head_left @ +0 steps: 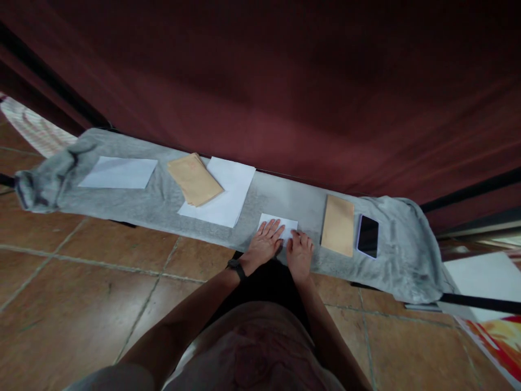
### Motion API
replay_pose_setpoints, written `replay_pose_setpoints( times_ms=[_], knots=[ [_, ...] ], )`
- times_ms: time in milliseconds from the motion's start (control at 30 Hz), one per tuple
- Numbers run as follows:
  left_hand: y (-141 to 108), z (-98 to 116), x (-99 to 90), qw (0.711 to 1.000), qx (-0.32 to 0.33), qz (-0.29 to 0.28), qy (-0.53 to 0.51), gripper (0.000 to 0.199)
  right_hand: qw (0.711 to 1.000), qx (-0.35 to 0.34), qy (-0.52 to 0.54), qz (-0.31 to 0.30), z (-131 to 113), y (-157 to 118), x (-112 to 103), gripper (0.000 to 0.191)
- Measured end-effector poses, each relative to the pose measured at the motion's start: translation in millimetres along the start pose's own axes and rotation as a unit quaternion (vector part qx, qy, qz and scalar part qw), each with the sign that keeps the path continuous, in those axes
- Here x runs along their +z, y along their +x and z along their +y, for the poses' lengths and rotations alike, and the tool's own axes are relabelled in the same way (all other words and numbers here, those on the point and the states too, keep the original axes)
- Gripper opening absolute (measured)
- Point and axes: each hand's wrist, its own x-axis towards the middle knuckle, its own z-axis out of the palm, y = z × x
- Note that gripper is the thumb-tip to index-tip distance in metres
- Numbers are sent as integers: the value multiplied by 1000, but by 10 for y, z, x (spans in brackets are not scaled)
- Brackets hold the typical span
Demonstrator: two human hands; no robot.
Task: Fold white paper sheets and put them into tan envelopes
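A small folded white paper (288, 224) lies on the grey cloth near the front edge. My left hand (265, 241) rests flat on its left part, fingers spread. At the paper's right side is my right hand (300, 251), its fingers bent and touching the paper's edge; whether they grip it is too small to tell. To the right of that hand lies a tan envelope (338, 225), with a dark-screened phone (368, 237) beyond it. Left of my hands, a stack of tan envelopes (196, 180) partly covers large white sheets (234, 190).
The grey cloth (285, 194) covers a long, narrow surface. Another white sheet (120, 172) lies at its left end. A dark red curtain (264, 108) hangs behind it. Below is a tiled floor (101, 293), and white boards (484, 282) stand at the right.
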Motion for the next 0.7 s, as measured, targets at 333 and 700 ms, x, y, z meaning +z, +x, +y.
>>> replay_pose_setpoints(
  times_ms=[333,700],
  knots=[
    [-41,-72,95,999,30,-18,0,56,990,-125,38,-62,-325,157,277,51],
    [-356,-361,-99,999,-27,23,19,60,986,-153,-59,-29,-269,84,317,46]
  ],
)
